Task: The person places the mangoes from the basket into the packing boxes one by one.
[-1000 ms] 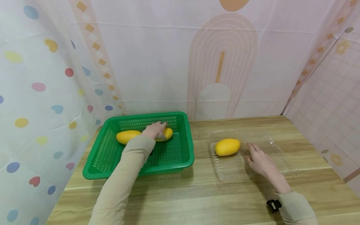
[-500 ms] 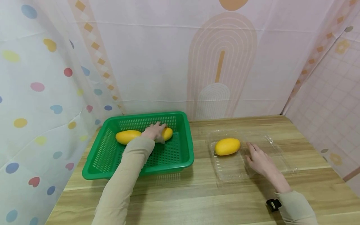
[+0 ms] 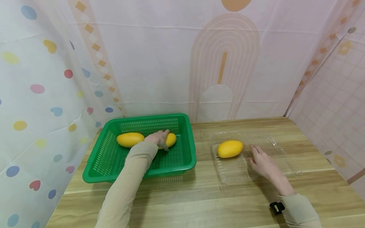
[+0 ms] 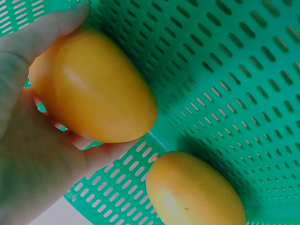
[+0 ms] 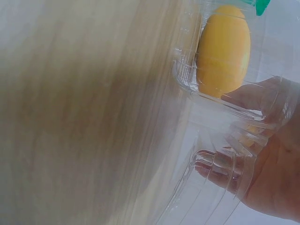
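In the green basket [image 3: 189, 155], my left hand [image 3: 156, 138] grips a yellow mango [image 3: 171, 140]. The left wrist view shows the thumb along one side of this mango [image 4: 93, 89] and fingers on the other. A second mango [image 3: 130, 139] lies to its left in the basket. My right hand [image 3: 263, 163] holds a clear plastic clamshell box [image 3: 232, 174] near its fold, with finger and thumb on either side of the fold in the right wrist view. Inside the box's left half lies a third mango [image 3: 230, 149], just beyond the right fingertips.
The wooden table [image 3: 199, 202] carries the basket on the left and the box on the right. A patterned cloth [image 3: 159, 69] hangs behind the table and along both sides. A black strap piece [image 3: 277, 208] sits at the right cuff.
My left hand has dipped slightly toward the front of the basket, and the mango in its grip has shifted a little the same way. The right hand and the box have stayed put.
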`<state>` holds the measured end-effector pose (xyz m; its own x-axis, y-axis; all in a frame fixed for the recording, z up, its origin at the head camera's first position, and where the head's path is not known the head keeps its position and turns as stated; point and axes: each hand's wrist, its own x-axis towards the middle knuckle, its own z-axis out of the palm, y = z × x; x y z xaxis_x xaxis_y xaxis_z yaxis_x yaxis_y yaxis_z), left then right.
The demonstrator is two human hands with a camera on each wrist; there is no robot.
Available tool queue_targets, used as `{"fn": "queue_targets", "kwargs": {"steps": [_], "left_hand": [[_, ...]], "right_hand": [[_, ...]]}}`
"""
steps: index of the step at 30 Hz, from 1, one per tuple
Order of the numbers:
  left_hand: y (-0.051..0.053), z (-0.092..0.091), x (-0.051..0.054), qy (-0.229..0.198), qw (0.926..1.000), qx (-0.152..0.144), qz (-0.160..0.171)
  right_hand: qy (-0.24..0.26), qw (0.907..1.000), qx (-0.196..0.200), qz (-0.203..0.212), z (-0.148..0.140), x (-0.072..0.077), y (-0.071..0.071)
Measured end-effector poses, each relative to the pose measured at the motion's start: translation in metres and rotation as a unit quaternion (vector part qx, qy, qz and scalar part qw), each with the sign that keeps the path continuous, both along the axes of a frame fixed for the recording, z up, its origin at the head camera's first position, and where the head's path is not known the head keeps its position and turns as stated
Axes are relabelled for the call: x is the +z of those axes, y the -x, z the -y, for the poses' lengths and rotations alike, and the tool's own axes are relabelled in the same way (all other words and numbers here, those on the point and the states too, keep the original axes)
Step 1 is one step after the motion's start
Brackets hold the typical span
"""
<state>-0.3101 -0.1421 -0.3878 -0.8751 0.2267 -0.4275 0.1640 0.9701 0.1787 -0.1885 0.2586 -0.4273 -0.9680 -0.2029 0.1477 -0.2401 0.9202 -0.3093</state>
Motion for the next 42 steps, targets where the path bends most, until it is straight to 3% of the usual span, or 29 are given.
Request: {"fn": "queue_targets", "kwargs": {"steps": [18,29,42], "left_hand": [[0.001,0.003,0.001,-0.007,0.9997,0.008,-0.02],[0.004,0.004,0.01,-0.054,0.9946,0.016,-0.087],[-0.001,-0.006,0.037,-0.104,0.9832,-0.004,-0.15]], "right_hand": [[0.0,1.0,0.001,0.0,0.0,0.0,0.0],[0.005,1.0,-0.001,0.006,0.0,0.001,0.0],[0.005,0.9999,-0.001,0.01,-0.002,0.001,0.0]]}}
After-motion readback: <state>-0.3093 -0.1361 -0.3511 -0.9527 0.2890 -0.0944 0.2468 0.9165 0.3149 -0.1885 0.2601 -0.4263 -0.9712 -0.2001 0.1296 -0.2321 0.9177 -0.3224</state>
